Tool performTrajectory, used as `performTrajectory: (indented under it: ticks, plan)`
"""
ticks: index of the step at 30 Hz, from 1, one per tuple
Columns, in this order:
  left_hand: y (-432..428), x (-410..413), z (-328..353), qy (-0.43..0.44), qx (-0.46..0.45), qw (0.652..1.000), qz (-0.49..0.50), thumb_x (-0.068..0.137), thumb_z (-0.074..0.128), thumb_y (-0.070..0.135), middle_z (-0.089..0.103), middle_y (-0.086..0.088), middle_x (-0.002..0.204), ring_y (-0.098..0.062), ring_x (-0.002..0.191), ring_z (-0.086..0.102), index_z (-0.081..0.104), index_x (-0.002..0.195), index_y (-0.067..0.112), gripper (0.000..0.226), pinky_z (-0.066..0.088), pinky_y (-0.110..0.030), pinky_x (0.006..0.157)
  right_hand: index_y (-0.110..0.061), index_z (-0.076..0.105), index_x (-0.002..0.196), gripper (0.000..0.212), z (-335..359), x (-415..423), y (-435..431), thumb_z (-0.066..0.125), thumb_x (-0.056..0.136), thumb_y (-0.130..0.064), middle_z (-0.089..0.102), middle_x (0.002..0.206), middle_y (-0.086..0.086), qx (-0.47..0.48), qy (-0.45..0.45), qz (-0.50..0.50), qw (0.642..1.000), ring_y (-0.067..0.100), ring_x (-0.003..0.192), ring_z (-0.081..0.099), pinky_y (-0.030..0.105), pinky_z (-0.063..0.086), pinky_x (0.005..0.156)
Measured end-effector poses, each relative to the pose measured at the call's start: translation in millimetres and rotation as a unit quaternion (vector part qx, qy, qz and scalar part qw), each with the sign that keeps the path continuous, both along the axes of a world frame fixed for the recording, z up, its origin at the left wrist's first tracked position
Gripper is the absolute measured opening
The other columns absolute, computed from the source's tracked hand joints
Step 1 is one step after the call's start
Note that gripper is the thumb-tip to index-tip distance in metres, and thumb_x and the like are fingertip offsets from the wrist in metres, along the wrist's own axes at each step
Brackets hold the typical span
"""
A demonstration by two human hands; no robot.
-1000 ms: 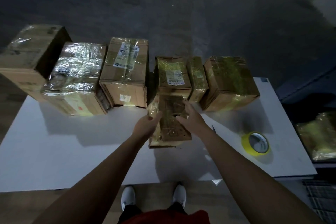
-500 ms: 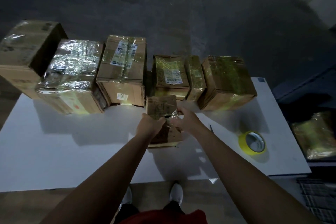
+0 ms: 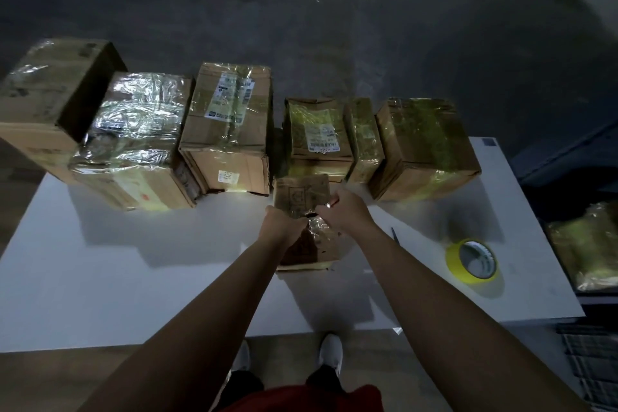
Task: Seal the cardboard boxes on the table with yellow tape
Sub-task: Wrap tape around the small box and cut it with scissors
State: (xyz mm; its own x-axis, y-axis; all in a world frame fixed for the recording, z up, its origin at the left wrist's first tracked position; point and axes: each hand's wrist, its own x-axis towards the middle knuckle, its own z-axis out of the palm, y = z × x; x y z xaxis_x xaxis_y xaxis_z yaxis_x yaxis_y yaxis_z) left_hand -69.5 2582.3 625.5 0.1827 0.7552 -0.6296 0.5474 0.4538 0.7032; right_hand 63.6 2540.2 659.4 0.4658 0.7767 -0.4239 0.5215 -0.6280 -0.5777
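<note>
Since 1 s ago the small box (image 3: 302,197) has been tipped up & pushed back toward the row. Vs 0.5 s ago there's hardly any change.

Head view: L hand (image 3: 284,222) grips the small box's near-left side, fingers curled on it. R hand (image 3: 347,214) grips its right top edge, fingers curled. Something shiny sits at the R fingertips, can't tell what. Hands are close together over the box.

The small box stands mid-front on the white table (image 3: 133,278), far end just beside the labelled box (image 3: 316,130) behind it. More taped boxes run along the back edge, incl. a film-wrapped box (image 3: 140,130) on the left.

The yellow tape roll (image 3: 473,259) lies flat on the table's right side, well apart from both hands.
</note>
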Motion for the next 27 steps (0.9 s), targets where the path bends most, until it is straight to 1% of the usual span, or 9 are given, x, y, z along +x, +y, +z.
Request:
performTrajectory:
  ticks: [5,8,11,13,18,21,23,25,27]
  plan:
    - [-5,1,21,0.153,0.192,0.967,-0.073,0.075,0.078,0.028,0.040,-0.012,0.133,-0.032,0.118,0.046,0.028,0.141,0.013,0.084,0.049,-0.046,0.093,-0.024,0.044,0.073,0.024,8,3,1,0.064,0.086,-0.027,0.054,0.079,-0.001,-0.004,0.034,0.007,0.999,0.019,0.077,0.056,0.036,0.051,0.072]
    - [-14,8,41,0.207,0.339,0.909,-0.127,0.080,0.071,0.022,0.032,-0.011,0.141,-0.032,0.125,0.036,0.030,0.141,0.016,0.073,0.041,-0.042,0.095,-0.010,0.058,0.087,0.023,8,7,-6,0.052,0.095,-0.031,0.059,0.087,0.009,0.010,0.071,-0.001,0.997,0.021,0.079,0.057,0.034,0.046,0.070]
    - [-25,22,46,0.159,0.427,0.872,-0.181,0.084,0.064,0.023,0.043,-0.013,0.134,-0.029,0.121,0.040,0.043,0.135,0.012,0.056,0.038,-0.038,0.098,0.001,0.061,0.103,0.035,8,14,-15,0.042,0.099,-0.027,0.065,0.095,0.016,0.016,0.107,-0.056,0.992,0.021,0.077,0.061,0.029,0.044,0.064]
    - [-35,37,50,0.109,0.421,0.875,-0.211,0.087,0.060,0.021,0.049,-0.011,0.131,-0.027,0.119,0.042,0.048,0.131,0.011,0.047,0.038,-0.036,0.099,0.003,0.062,0.102,0.032,8,22,-23,0.040,0.100,-0.020,0.066,0.095,0.017,0.014,0.118,-0.070,0.991,0.024,0.077,0.065,0.026,0.042,0.057]
    - [-55,84,51,0.025,0.374,0.897,-0.235,0.094,0.053,0.019,0.054,-0.010,0.125,-0.027,0.118,0.046,0.054,0.122,0.011,0.029,0.042,-0.036,0.091,-0.018,0.048,0.066,0.032,10,53,-49,0.042,0.097,-0.014,0.051,0.065,0.003,0.025,0.069,-0.099,0.992,0.023,0.068,0.051,0.029,0.038,0.062]
    - [-65,107,45,0.013,0.325,0.908,-0.264,0.089,0.052,0.008,0.051,-0.009,0.126,-0.026,0.119,0.045,0.053,0.120,0.011,0.031,0.043,-0.035,0.089,-0.012,0.059,0.081,0.024,8,76,-69,0.040,0.095,-0.017,0.064,0.078,0.008,0.034,0.087,-0.150,0.984,0.021,0.065,0.061,0.028,0.043,0.055]
    - [-73,122,41,0.013,0.298,0.912,-0.281,0.089,0.049,0.005,0.050,-0.007,0.127,-0.023,0.119,0.045,0.053,0.118,0.011,0.030,0.042,-0.034,0.089,-0.009,0.060,0.092,0.023,7,92,-85,0.042,0.095,-0.022,0.068,0.087,0.012,0.050,0.093,-0.180,0.978,0.025,0.073,0.067,0.037,0.054,0.066]
    - [-83,138,36,0.005,0.281,0.912,-0.299,0.089,0.048,0.004,0.052,-0.007,0.125,-0.022,0.118,0.045,0.055,0.115,0.011,0.028,0.041,-0.031,0.085,-0.005,0.059,0.092,0.025,4,109,-101,0.043,0.095,-0.024,0.068,0.091,0.016,0.049,0.082,-0.194,0.976,0.030,0.081,0.067,0.042,0.053,0.076]
    - [-95,155,30,0.013,0.268,0.909,-0.319,0.089,0.045,0.003,0.053,-0.006,0.124,-0.021,0.117,0.047,0.056,0.115,0.012,0.030,0.038,-0.027,0.083,0.000,0.058,0.091,0.027,1,128,-118,0.043,0.095,-0.022,0.068,0.096,0.019,0.028,0.077,-0.202,0.976,0.036,0.089,0.065,0.040,0.047,0.073]
